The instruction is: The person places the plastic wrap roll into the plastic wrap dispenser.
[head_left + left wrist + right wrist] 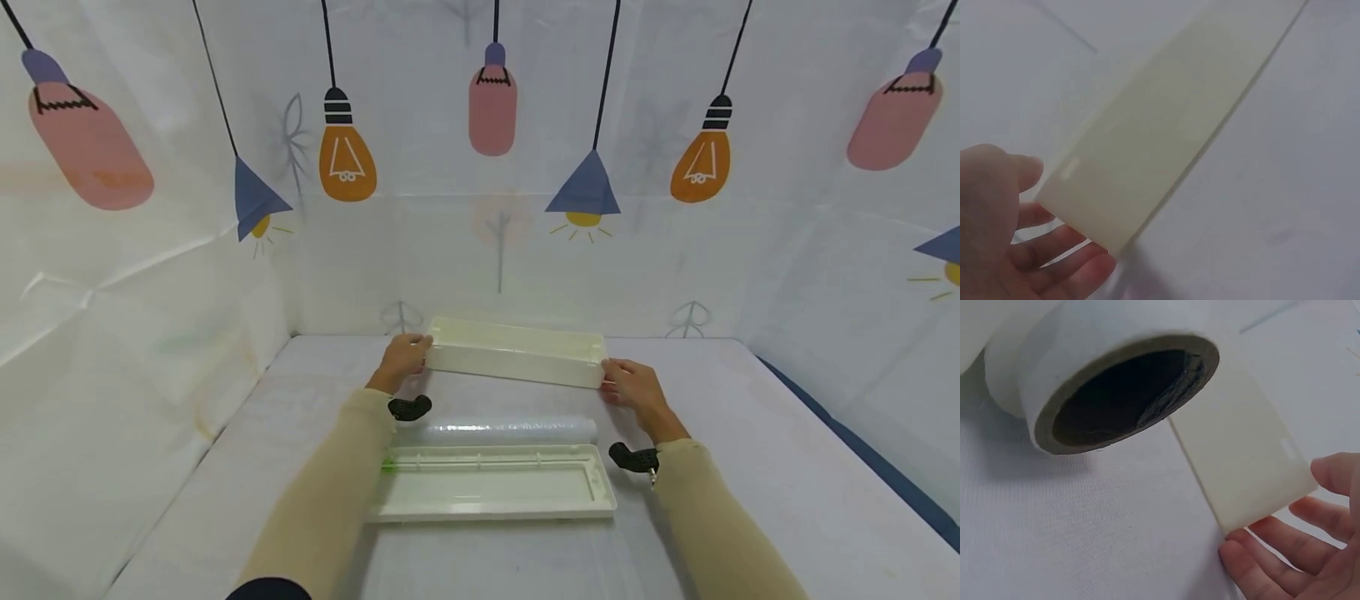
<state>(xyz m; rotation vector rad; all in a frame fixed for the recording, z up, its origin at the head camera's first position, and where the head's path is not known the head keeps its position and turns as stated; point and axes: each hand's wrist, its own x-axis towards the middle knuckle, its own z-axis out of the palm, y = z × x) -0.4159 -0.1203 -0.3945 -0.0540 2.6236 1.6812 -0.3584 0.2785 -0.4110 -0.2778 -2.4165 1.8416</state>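
Note:
A long cream plastic box (517, 365) with an open top is held between both hands near the back of the table, its right end a little lower in the head view. My left hand (401, 362) grips its left end, thumb near the upper edge and fingers against the end wall. At the other end my right hand (637, 390) holds it the same way. Closer in lies a roll of clear plastic wrap (502, 431); its hollow core shows in the right wrist view, where the roll (1104, 337) hides part of the box (1254, 450).
A shallow cream lid (487, 493) lies in front of the roll, with a rail along its far side and a small green piece (387, 465) at its left. White sheeting with printed lamps (492, 100) rises behind the white table (750, 417).

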